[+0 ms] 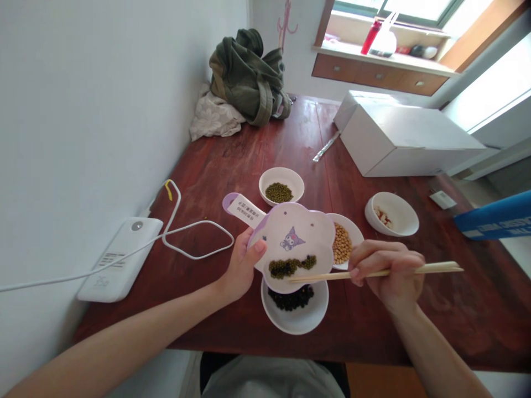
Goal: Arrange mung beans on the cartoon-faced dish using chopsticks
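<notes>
My left hand (244, 260) grips the rim of a flower-shaped plate (309, 226) with a cartoon figure and a purple edge, thumb on top. Green beans (286, 267) mixed with some dark ones lie along its near side. In my right hand (390, 271) are wooden chopsticks (435, 268), their tips at the plate's near edge beside the beans. Partly under the plate stands a white bowl of black beans (291, 298). A bowl of yellow soybeans (342, 243) is half hidden behind the plate. Beyond it sits a bowl of green beans (279, 192).
A white bowl (392, 214) with pale and reddish pieces stands right. A white power bank (120, 260) with a cable lies left by the wall. Farther back are a green bag (249, 77) and a white box (406, 132). A blue cylinder (498, 215) juts in at right.
</notes>
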Tool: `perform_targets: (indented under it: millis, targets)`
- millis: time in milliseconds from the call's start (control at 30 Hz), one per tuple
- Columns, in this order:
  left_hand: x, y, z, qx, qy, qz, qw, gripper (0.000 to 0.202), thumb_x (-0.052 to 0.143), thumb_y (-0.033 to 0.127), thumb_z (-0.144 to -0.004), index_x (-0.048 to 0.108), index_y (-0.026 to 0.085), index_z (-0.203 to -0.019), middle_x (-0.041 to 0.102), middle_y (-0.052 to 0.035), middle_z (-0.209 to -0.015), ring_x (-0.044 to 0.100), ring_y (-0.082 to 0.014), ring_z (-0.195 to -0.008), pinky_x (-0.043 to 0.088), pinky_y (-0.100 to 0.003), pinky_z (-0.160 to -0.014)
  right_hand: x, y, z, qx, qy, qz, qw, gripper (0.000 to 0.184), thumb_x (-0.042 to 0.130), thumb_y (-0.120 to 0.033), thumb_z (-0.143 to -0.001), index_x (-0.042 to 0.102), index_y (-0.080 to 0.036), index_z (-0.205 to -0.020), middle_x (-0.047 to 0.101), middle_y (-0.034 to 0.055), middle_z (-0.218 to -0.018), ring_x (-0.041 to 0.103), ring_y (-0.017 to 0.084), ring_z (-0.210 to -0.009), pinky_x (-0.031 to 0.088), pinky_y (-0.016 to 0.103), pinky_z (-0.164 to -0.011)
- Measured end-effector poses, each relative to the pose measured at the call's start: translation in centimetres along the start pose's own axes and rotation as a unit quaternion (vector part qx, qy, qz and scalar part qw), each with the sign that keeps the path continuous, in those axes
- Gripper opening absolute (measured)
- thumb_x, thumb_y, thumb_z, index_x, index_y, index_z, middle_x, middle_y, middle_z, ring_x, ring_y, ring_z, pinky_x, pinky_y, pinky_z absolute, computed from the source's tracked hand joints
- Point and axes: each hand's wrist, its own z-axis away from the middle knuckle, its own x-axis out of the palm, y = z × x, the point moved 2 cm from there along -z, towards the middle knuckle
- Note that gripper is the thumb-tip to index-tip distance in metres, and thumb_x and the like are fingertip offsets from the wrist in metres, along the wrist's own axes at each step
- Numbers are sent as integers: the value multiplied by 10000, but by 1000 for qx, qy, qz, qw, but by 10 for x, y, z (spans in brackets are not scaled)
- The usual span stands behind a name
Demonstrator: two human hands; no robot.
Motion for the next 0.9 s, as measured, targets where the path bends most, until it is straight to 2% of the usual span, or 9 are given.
perform_targets:
  millis: [133, 367, 500, 633, 900]
  targets:
    - [-1, 1, 2, -1, -1, -13, 1000, 725, 699, 797, -943, 779, 151, -1259, 847, -135, -1096, 809, -322, -1003, 645, -358, -782, 4, -11, 0, 7, -31, 30, 999, 628, 525, -555, -1140, 895, -178, -800, 764, 104, -703, 643, 135, -462, 495, 243, -380]
    - [-2, 1, 2, 9, 22, -27, 999, 684, 685, 774, -962, 783, 152, -1230, 847, -116, -1011, 797, -271, -858, 633, -345, -740, 2, -16, 1, -7, -1, 61, 998, 563, 543, -487, -1148, 905, -191, -834, 771, 107, -737, 648, 138, -490, 482, 253, -389]
    - [2, 4, 0, 8, 20, -19, 1000, 702, 705, 786, -936, 788, 149, -1219, 848, -128, -1054, 809, -329, -1013, 660, -406, -862, 4, -9, 3, -25, -11, 49, 998, 554, 575, -546, -1122, 914, -198, -856, 792, 121, -771, 674, 157, -528, 501, 268, -408]
    - [6, 6, 0, 1, 24, -13, 1000, 718, 708, 801, -925, 783, 159, -1238, 850, -135, -1095, 803, -364, -1114, 659, -456, -955, 3, 3, 2, -7, -15, 20, 1000, 570, 563, -568, -1122, 920, -204, -870, 792, 119, -773, 659, 147, -511, 503, 262, -407]
    - [1, 2, 1, 12, 9, -31, 999, 719, 673, 796, -957, 783, 145, -1243, 850, -135, -1084, 810, -331, -1051, 649, -364, -792, 5, 7, 3, -26, -34, -11, 999, 612, 510, -592, -1135, 918, -219, -872, 782, 100, -736, 647, 140, -487, 488, 256, -392]
